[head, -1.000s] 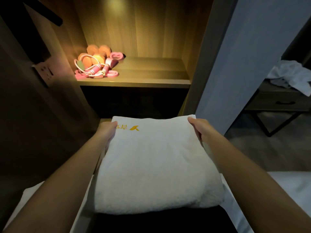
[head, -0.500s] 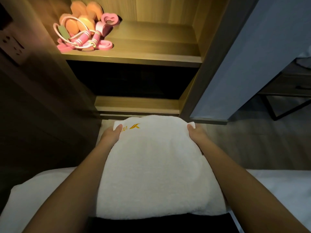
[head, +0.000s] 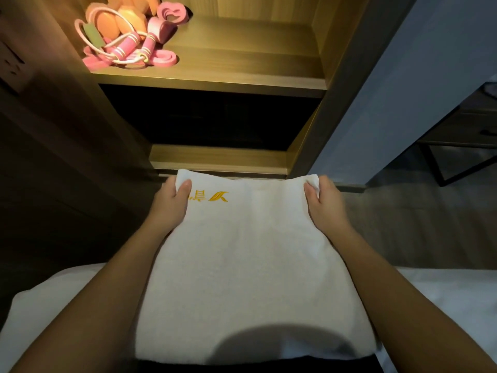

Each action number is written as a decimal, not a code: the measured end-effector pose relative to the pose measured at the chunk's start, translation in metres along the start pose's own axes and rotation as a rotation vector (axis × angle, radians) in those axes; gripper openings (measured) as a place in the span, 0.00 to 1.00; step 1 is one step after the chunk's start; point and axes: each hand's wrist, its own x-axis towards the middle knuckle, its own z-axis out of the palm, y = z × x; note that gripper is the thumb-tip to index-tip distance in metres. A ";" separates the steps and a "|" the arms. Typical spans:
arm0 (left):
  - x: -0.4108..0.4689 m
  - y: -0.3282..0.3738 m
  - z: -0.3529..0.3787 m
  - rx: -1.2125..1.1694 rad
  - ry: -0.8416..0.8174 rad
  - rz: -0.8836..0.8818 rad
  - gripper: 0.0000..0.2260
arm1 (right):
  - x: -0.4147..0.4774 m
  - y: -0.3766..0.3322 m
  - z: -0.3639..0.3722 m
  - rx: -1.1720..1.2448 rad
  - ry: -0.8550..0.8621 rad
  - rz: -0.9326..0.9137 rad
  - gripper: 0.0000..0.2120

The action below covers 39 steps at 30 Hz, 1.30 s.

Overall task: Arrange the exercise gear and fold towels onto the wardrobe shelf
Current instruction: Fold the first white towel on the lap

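A folded white towel (head: 250,259) with a yellow embroidered logo lies flat in front of me, over the edge of the white bed (head: 53,305). My left hand (head: 172,204) pinches its far left corner, thumb on top. My right hand (head: 321,203) pinches its far right corner the same way. On the lit wooden wardrobe shelf (head: 228,76) above sits a pile of pink and orange exercise gear (head: 129,36): a skipping rope with pink handles, bands and orange foam pieces, at the shelf's left end.
Below the lit shelf is a dark compartment (head: 215,117) and a lower wooden ledge (head: 217,160). A grey-blue wall or door panel (head: 398,90) rises on the right, with a dark metal-legged side table (head: 462,146) beyond. A wall socket (head: 12,65) is at far left.
The view has tipped downward, so the shelf and gear sit higher in frame. Both hands have shifted from the towel's sides to gripping its far corners.
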 end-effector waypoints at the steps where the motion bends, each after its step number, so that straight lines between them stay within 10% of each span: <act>1: 0.004 -0.003 0.001 0.014 -0.021 -0.029 0.14 | 0.000 0.003 0.002 -0.009 -0.011 0.001 0.18; 13: 0.046 -0.009 0.012 -0.199 -0.103 -0.596 0.11 | 0.046 0.000 0.011 0.132 -0.271 0.388 0.25; 21: 0.053 -0.012 -0.006 -0.428 -0.446 -0.783 0.14 | 0.058 0.024 -0.002 0.562 -0.597 0.795 0.20; 39: 0.044 0.107 -0.098 -0.324 -0.225 0.276 0.09 | 0.053 -0.060 -0.118 0.819 -0.207 -0.027 0.09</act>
